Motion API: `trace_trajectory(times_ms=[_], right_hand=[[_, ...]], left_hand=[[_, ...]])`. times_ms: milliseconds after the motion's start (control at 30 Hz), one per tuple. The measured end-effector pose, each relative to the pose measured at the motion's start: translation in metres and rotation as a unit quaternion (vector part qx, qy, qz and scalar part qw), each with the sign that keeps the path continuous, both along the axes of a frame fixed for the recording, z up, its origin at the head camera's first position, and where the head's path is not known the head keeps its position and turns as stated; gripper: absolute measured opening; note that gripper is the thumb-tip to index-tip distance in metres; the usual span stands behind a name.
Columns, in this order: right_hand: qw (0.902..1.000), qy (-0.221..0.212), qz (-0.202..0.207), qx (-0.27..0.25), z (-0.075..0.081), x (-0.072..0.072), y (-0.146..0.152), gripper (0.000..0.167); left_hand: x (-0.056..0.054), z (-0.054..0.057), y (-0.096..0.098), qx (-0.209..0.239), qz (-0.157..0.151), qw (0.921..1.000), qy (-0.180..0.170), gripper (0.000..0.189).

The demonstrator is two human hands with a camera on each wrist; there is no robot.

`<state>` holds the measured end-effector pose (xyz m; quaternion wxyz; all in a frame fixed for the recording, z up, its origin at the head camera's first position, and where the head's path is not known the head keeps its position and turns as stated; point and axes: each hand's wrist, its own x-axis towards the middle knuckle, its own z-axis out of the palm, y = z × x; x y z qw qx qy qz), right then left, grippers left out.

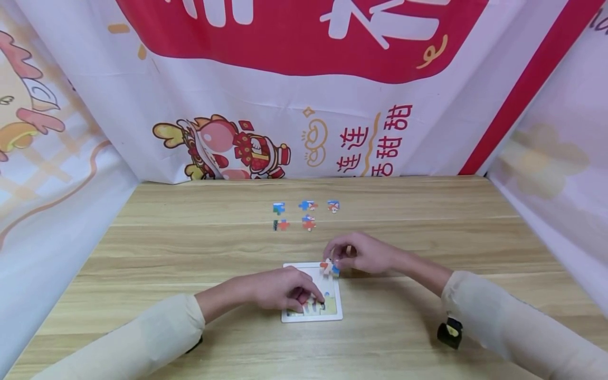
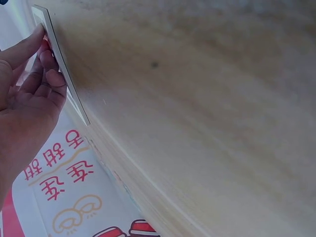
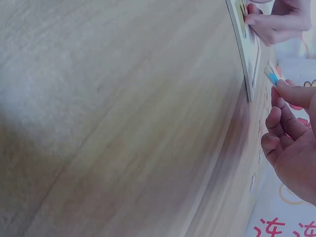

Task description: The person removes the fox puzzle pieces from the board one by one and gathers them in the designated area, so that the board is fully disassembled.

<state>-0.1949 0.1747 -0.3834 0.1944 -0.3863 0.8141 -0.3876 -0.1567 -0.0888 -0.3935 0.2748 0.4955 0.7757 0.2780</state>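
Observation:
A white puzzle tray (image 1: 339,301) lies on the table, with several pieces along its lower part. My left hand (image 1: 285,289) is over its left side, fingertips resting on the fitted pieces (image 1: 313,307). In the left wrist view, the left hand (image 2: 34,84) touches the tray (image 2: 61,64) with its thumb and bent fingers. My right hand (image 1: 363,253) pinches a puzzle piece (image 1: 328,267) over the tray's upper right corner. The right wrist view shows that piece (image 3: 272,74) between thumb and forefinger, raised off the tray, with the right hand's (image 3: 294,133) other fingers loosely curled.
Several loose puzzle pieces lie in two rows beyond the tray, among them a blue and green one (image 1: 278,208) and a fox-faced one (image 1: 334,206). The wooden table (image 1: 190,237) meets a printed cloth (image 1: 266,95) at the back, with cloth at both sides.

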Motion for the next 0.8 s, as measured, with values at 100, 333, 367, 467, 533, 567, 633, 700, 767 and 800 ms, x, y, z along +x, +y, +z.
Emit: trace_trajectory(times_ms=[100,333,367,467,533,567,633,700,767,800], right_hand=[[0.9999,0.011,-0.004,-0.005,0.000,-0.004,0.002,0.019],[0.9990,0.030,-0.023,-0.022,-0.003,-0.016,0.006,0.020],[0.9988,0.032,-0.030,-0.023,-0.004,-0.017,0.007,0.020],[0.9974,0.035,-0.059,-0.020,-0.005,-0.023,0.009,0.020],[0.9962,0.035,-0.078,-0.017,-0.005,-0.026,0.011,0.019],[0.9955,0.034,-0.087,-0.014,-0.005,-0.028,0.011,0.020],[0.9944,0.035,-0.099,-0.011,-0.006,-0.031,0.012,0.019],[0.9935,0.037,-0.108,-0.009,-0.007,-0.034,0.012,0.020],[0.9926,0.041,-0.114,-0.010,-0.008,-0.037,0.012,0.021],[0.9922,0.043,-0.117,-0.011,-0.008,-0.038,0.011,0.021]], left_hand=[[0.000,-0.001,0.000,0.001,0.000,1.0000,-0.002,0.035],[0.000,0.000,-0.001,0.000,0.003,1.0000,0.002,0.035],[0.000,0.000,-0.001,0.001,0.003,1.0000,0.001,0.035],[-0.001,0.000,-0.001,0.002,0.004,1.0000,-0.002,0.035],[-0.001,-0.001,-0.001,0.001,0.005,1.0000,-0.003,0.035],[-0.001,-0.001,-0.001,0.001,0.005,1.0000,-0.003,0.035],[-0.001,0.000,-0.001,0.001,0.005,1.0000,-0.001,0.035],[-0.001,-0.001,-0.001,0.001,0.005,1.0000,-0.001,0.034],[-0.001,-0.001,-0.001,0.003,0.005,1.0000,0.000,0.034],[-0.001,-0.001,-0.001,0.004,0.004,1.0000,0.001,0.034]])
